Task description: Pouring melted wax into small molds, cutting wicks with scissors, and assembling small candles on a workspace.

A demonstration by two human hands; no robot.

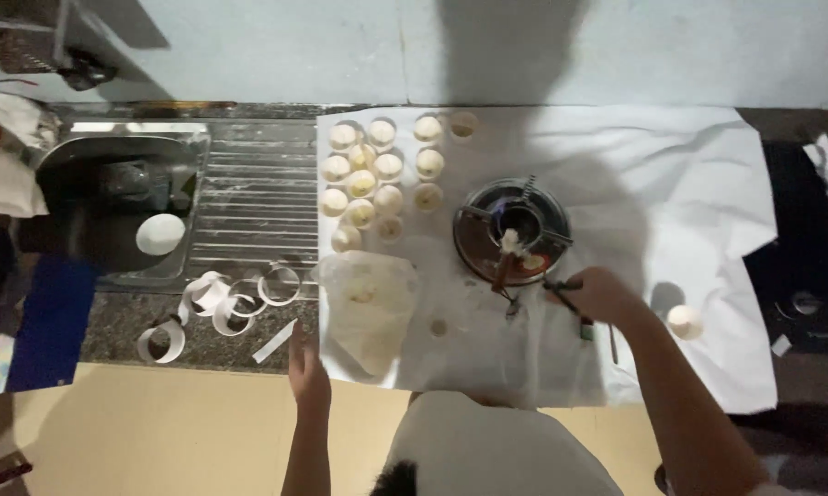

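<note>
Just beyond the right hand's fingers (586, 287), tongs (561, 286) over stove (513, 230).

Fifteen pale round pieces (362, 183) on the white sheet (616, 165), one burner (513, 228), one sink (120, 197).

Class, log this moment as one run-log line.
left hand: on counter edge by bag | right hand: holds tool at burner | dough balls: on white sheet

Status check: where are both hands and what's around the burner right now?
Right hand gripping tongs beside the lit burner. Left hand flat on counter edge by plastic bag. Round dough pieces lined up behind, nothing blocking.
</note>
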